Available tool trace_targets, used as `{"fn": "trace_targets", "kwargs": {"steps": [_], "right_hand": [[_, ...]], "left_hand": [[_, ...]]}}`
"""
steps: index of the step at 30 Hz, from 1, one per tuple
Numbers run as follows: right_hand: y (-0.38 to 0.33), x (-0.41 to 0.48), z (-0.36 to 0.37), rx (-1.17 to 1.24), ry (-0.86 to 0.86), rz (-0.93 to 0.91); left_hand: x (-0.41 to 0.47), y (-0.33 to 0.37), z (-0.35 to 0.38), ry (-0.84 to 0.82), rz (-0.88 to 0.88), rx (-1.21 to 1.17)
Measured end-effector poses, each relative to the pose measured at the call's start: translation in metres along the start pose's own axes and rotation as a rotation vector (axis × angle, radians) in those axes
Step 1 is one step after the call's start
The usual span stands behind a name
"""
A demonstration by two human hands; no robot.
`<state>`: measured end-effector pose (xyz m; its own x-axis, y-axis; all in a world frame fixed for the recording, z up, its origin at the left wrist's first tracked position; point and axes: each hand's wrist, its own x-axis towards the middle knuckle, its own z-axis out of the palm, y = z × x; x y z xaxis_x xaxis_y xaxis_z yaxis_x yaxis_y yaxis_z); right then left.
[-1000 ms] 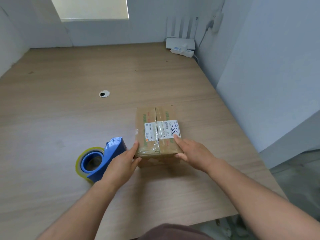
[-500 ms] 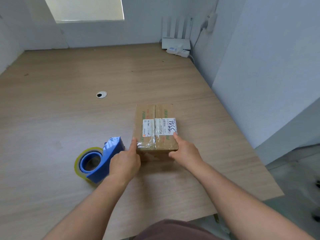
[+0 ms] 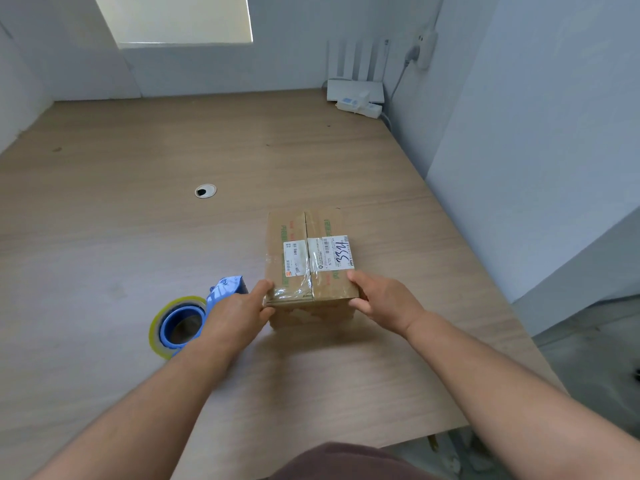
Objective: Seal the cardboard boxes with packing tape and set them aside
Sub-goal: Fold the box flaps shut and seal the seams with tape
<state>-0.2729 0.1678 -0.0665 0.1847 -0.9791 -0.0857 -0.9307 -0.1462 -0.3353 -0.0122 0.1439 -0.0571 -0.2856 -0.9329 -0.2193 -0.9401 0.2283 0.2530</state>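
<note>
Clear tape seems to cover the seam of the cardboard box [image 3: 311, 258] already; the left grip [image 3: 239, 308] and right grip [image 3: 382, 299] each clasp a near corner, so only setting it aside is left.

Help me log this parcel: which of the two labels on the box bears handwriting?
The right label, the larger one by the right hand: dark handwritten digits cross it. The left label has only print and an orange mark.
</note>
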Motion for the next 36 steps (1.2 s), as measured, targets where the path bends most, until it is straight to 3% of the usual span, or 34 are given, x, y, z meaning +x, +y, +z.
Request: {"fn": "trace_targets", "kwargs": {"steps": [3,6,9,11,13,22,27,29,31,34,36], "right_hand": [[0.002,-0.001,0.002,-0.027,0.154,-0.187],[-0.001,-0.002,0.007,-0.026,0.150,-0.176],[-0.003,-0.002,-0.005,-0.019,-0.009,-0.051],[-0.001,0.000,-0.016,-0.046,-0.137,-0.054],[-0.002,0.000,-0.019,-0.117,-0.153,-0.079],[0.000,-0.007,-0.004,-0.025,0.003,-0.069],[-0.003,-0.007,-0.007,-0.120,0.099,0.058],[-0.011,-0.003,-0.006,-0.183,0.253,0.081],[-0.023,0.001,-0.009,-0.200,0.275,0.095],[-0.030,0.005,-0.008,-0.184,0.015,0.157],[-0.022,0.005,-0.006,-0.188,-0.059,0.176]], "left_hand": [[0.002,0.000,0.000,0.001,0.010,0.010],[0.002,0.003,0.001,0.025,0.003,0.013],[0.000,0.003,0.002,0.043,0.005,0.010],[0.001,0.003,0.001,0.044,0.006,-0.001],[0.000,0.004,0.000,0.044,0.002,-0.007],[0.000,0.011,0.003,0.066,-0.072,-0.090],[-0.009,0.025,0.009,0.057,-0.115,-0.177],[-0.013,0.043,0.014,0.029,-0.092,-0.289],[-0.017,0.067,0.021,-0.060,-0.057,-0.517],[-0.019,0.087,0.023,-0.138,-0.110,-0.878],[-0.012,0.084,0.022,0.036,-0.273,-1.007]]}}
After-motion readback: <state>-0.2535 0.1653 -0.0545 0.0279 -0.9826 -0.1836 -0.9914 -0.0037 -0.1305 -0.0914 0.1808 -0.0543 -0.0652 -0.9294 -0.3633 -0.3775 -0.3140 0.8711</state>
